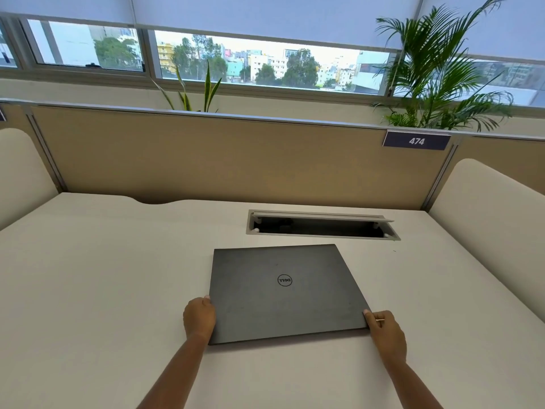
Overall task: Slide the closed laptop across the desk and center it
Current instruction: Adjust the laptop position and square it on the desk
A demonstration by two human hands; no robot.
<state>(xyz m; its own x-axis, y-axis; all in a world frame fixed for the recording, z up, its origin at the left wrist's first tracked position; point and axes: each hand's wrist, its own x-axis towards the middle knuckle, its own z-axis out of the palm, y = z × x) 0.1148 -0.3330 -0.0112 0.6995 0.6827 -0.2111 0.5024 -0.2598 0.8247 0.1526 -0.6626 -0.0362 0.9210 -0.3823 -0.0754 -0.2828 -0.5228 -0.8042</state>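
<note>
Laptop [283, 293] flat on desk [88, 276], rigid, slick lid, probably moderately heavy. Left hand [200, 317] and right hand [385, 329] clamp near corners, fingers underneath unseen. Push from edges.

Lay flat on the desk [103, 276]: laptop [284, 290], hands at 8 o'clock [200, 317] and 4 o'clock [385, 327] on its near corners. Sat at 12 o'clock just behind: cable hatch [321, 227]. Stood beyond: partition [206, 154], with plants [442, 69] behind.
</note>
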